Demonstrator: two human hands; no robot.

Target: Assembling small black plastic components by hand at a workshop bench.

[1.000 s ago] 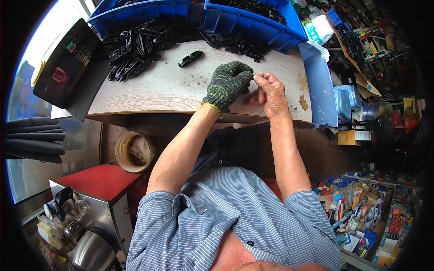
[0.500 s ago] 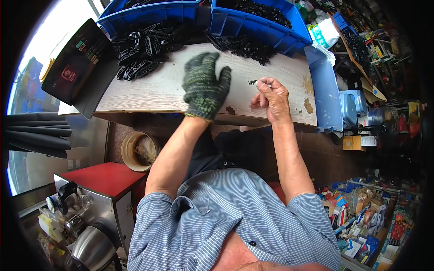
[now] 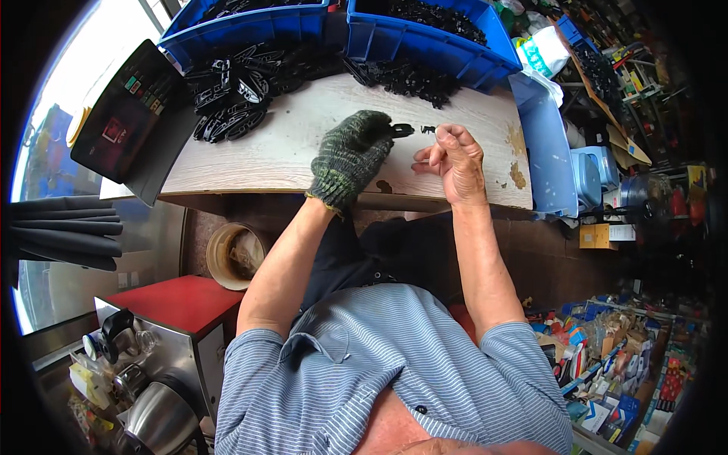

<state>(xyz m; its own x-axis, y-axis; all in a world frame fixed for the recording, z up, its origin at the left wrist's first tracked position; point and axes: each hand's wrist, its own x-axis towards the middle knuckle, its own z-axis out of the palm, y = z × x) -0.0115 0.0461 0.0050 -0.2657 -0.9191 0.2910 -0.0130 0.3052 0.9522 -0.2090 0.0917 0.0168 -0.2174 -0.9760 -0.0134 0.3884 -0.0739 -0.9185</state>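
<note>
My left hand (image 3: 351, 155), in a dark green knitted glove, is closed on a black elongated plastic part (image 3: 403, 130) whose looped end sticks out past the fingertips. My bare right hand (image 3: 459, 163) pinches a small black plastic clip (image 3: 428, 130) between thumb and forefinger, its other fingers loosely curled. A narrow gap separates the clip from the end of the part. Both hands are over the pale wood-grain table (image 3: 280, 155). Beyond my left hand lies a pile of similar long black parts (image 3: 231, 106); a heap of small black pieces (image 3: 413, 82) is farther right.
Two blue bins (image 3: 250, 29) (image 3: 436, 42) with black parts stand along the far edge. A dark tablet-like screen (image 3: 121, 114) leans at the left. At the right end hangs a light-blue tub (image 3: 550, 144). A round bucket (image 3: 235, 256) is on the floor beside a red-topped cabinet (image 3: 171, 299).
My left hand has turned and its fingers have closed; the black part now shows at its fingertips, close to the clip. My right hand stays nearly in place, still pinching the clip.
</note>
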